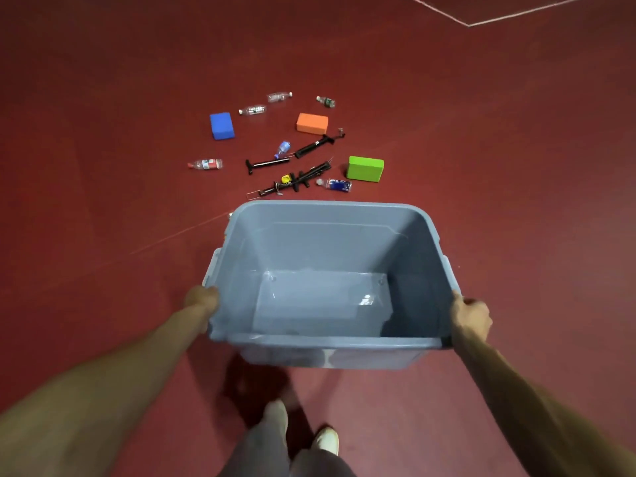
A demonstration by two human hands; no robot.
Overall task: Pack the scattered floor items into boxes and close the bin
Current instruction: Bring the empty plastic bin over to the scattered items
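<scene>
- The bin [330,342] is smooth grey-blue plastic. It is a deep rectangular tub with rounded corners, a rolled rim, and walls that taper to a glossy flat bottom. It has no lid on and nothing inside.
- It is held up off the floor [103,201], and its shadow lies on the floor under its near wall.
- The left hand [203,299] is wrapped over the bin's left rim. It is blurred, so how the fingers lie underneath cannot be told.
- The right hand [471,318] grips the bin's right rim, with the thumb along the top edge and the fingers curled down the outside.
- The scattered items lie on the floor beyond the bin's far wall.
- There are three rectangular foam blocks with a matte surface:
  - The green block [364,168] is nearest the bin.
  - The orange block [312,123] is farther off.
  - The blue block [222,125] is farther off, to the left.
- There are six clear plastic bottles [205,164], all lying on their sides. One with a blue label is just beyond the far rim.
- The slim black pumps [266,163] have T-handles. There seem to be four, but the nearest ones overlap, so the count is unsure.
- The floor is dark red and matte, crossed by thin pale lines [499,17].
- Below the bin's near wall are grey trousers [261,449] and two pale shoes [325,440].
</scene>
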